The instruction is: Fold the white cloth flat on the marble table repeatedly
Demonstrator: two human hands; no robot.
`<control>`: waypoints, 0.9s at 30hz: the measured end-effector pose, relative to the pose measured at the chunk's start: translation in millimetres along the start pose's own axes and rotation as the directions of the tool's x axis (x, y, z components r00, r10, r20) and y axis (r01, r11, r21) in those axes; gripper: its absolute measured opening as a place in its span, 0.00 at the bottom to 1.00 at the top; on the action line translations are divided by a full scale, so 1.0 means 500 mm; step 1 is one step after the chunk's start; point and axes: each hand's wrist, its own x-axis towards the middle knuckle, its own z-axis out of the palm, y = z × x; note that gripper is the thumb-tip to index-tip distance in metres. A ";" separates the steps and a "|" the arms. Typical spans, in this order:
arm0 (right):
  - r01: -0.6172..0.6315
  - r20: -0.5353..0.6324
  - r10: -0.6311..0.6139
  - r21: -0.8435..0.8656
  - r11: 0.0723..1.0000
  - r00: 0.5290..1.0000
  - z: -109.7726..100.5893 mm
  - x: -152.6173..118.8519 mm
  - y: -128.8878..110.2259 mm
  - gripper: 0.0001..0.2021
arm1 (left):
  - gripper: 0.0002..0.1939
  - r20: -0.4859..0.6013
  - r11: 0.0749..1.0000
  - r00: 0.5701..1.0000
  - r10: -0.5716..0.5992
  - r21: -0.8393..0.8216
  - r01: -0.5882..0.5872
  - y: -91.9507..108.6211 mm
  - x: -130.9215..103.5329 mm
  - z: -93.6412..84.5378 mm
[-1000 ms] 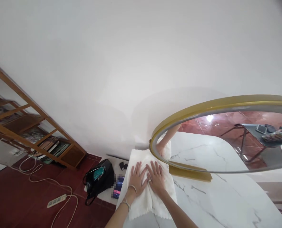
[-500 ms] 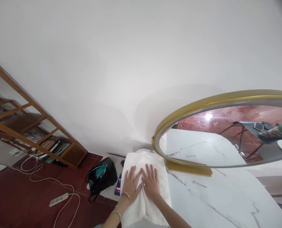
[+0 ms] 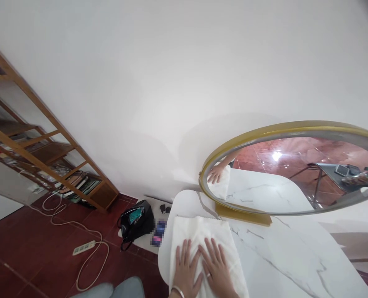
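Note:
A white cloth (image 3: 199, 229) lies spread over the left end of a white marble-patterned table (image 3: 283, 244). On its left part rests my left hand (image 3: 185, 267), flat with the fingers apart and a bracelet at the wrist. Beside it my right hand (image 3: 216, 267), wearing a ring, presses flat on the same cloth, fingers spread. The hands are close together near their index fingers. Behind the cloth, a round gold-framed mirror (image 3: 277, 178) on a gold base (image 3: 242, 215) stands on the table and reflects a hand on the cloth.
A black bag (image 3: 143, 221) and a blurred phone-like item (image 3: 158, 234) lie on a light surface left of the table. A power strip (image 3: 84, 248) with a looping cable is on the red floor. A wooden shelf (image 3: 87, 182) leans across the left.
Both hands and the cloth have moved back toward me, uncovering the table's rounded far-left corner. The cloth now lies flatter. The view has shifted slightly, and a hand now appears in the mirror.

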 end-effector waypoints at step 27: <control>-0.182 -0.044 0.181 -0.011 0.983 0.982 0.045 0.134 0.049 0.28 | 0.22 -0.075 0.973 0.990 -0.123 -0.205 0.105 -0.068 0.195 0.019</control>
